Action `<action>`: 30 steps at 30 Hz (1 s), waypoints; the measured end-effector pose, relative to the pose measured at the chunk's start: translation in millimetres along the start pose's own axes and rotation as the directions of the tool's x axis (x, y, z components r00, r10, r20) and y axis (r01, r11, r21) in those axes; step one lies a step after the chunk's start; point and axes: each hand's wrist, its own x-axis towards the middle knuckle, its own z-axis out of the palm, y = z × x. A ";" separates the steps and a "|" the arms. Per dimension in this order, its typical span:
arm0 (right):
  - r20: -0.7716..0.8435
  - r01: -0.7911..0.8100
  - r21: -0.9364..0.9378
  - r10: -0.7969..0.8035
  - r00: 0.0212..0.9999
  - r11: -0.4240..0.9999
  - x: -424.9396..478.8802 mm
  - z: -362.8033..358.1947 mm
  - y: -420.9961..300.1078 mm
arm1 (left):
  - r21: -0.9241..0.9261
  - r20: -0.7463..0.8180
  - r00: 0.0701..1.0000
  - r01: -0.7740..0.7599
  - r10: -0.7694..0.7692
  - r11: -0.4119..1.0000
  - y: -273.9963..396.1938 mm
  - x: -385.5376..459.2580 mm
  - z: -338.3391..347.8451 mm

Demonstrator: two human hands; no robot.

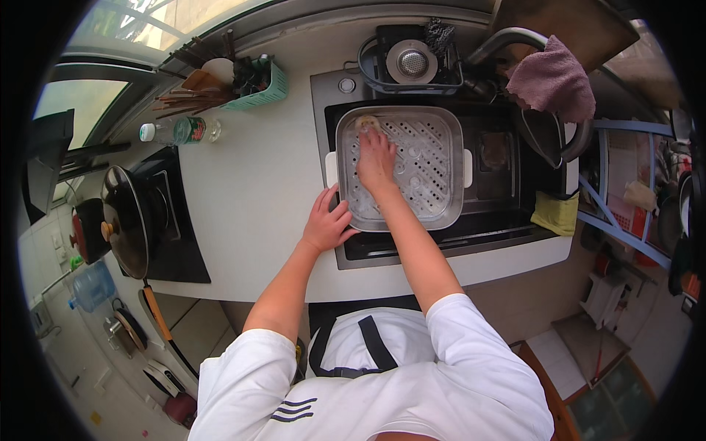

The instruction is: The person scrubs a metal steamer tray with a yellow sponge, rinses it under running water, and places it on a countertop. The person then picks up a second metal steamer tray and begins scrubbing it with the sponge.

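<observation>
A square metal pan (453,204) with pale side handles lies over the left part of a dark sink (513,187). Wet, whitish suds cover its inside, where slanted ridges and rows of dark holes show. My right hand (377,157) reaches into it, fingertips on a small yellowish scrubbing pad (366,122) at the upper left corner inside. At the pan's lower left rim rests my left hand (330,221), fingers spread, beside the left handle (331,170); it grips nothing that I can see.
Behind the sink, a wire rack (375,82) holds a sink strainer (412,62). A mauve cloth (554,82) hangs over the faucet (510,36); a yellow cloth (556,214) lies at the sink's right. On the left are a plastic bottle (179,130), a green basket (256,91) and a lidded pan (127,220).
</observation>
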 end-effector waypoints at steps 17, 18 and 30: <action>0.191 0.055 -0.108 -0.034 0.981 0.993 -68.3 -40.0 36.4 | -0.006 0.013 1.000 0.012 -0.012 1.000 0.6 1.6 -3.8; 0.138 -0.044 -0.192 0.071 0.988 0.980 -71.7 -49.4 53.0 | -0.001 0.008 1.000 0.021 -0.021 1.000 1.4 -0.6 -3.4; 0.207 0.250 0.050 -0.255 0.945 0.967 -11.5 -28.0 40.5 | 0.017 0.008 0.999 0.034 -0.034 0.999 3.4 0.3 -0.6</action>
